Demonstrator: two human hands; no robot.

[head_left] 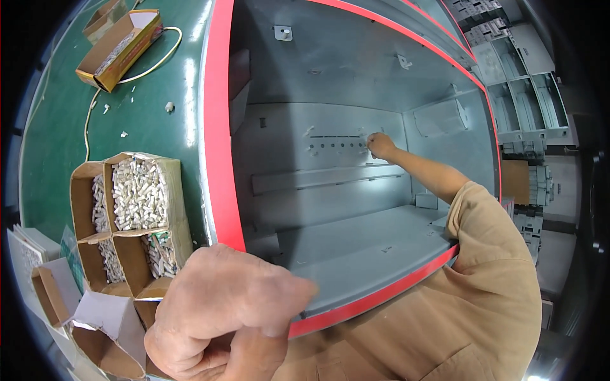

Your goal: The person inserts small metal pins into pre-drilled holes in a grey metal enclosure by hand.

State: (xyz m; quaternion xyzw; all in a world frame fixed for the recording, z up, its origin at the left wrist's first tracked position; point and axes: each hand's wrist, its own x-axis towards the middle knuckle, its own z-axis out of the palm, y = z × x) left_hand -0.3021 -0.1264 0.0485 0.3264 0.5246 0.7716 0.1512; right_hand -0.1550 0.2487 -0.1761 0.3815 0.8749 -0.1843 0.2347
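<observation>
My right hand [380, 146] reaches deep into a grey metal cabinet [330, 247] with red edges. Its fingers are closed against the back panel, at the right end of a row of small round holes [333, 145] under a narrow slot. Small pale pieces [311, 151] sit around that row; whatever is between the fingertips is hidden. Close up, my left hand [219, 311] hovers by the cabinet's front left corner, fingers curled and pressed together. Anything in it is out of sight. Beside it stands a divided cardboard box [181, 209] holding many small white cylindrical pieces [140, 193].
The box rests on a green tabletop [146, 117] with loose white bits. A yellow open carton [121, 51] and a pale cable [87, 130] lie farther back. Cut cardboard pieces [105, 311] crowd the near left. Grey metal cabinets [524, 95] are stacked at the right.
</observation>
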